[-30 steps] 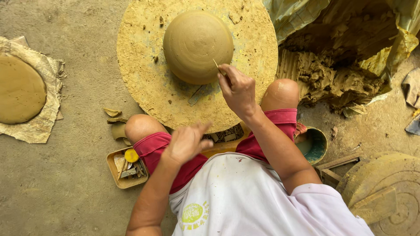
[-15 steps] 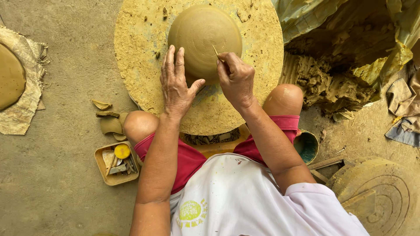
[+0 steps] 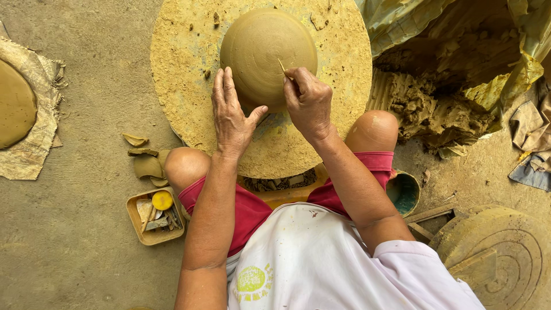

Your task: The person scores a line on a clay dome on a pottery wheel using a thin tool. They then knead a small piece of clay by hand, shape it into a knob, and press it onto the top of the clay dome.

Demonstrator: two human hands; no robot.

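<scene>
Clay dome scored on a gritty wheel

Clay, smooth and grey-brown, forms a rounded dome (image 3: 268, 54) that sits upside down at the far middle of a wide round wheel (image 3: 338, 120). The wheel's top is coarse and sandy yellow, crusted with dried crumbs, and fine turning lines ring the dome's surface.

The right hand (image 3: 309, 103) is closed in a pinch on a thin pale stick (image 3: 281, 65), whose tip touches the dome's right flank. The left hand (image 3: 231, 115) lies open and flat, fingers together and pointing far, thumb spread to the right; the fingertips rest against the dome's near left edge and the palm lies on the wheel.

The person sits on the floor (image 3: 86, 241) at the wheel's near rim, bare knees either side of it, in red shorts and a white shirt flecked with clay.

Left of the left knee, a small square tray (image 3: 138, 227) on the dusty floor holds a yellow round lid and flat scraps. Just beyond it lie a few curled clay shards (image 3: 146, 163). At the far left a flat clay disc (image 3: 14, 106) rests on frayed cloth.

To the right of the wheel a heap of lumpy wet clay (image 3: 427, 103) sits under crinkled plastic sheet (image 3: 459, 23). Beside the right knee stands a teal bowl (image 3: 404, 192), and a second disc with ringed grooves (image 3: 505, 252) lies at the near right.
</scene>
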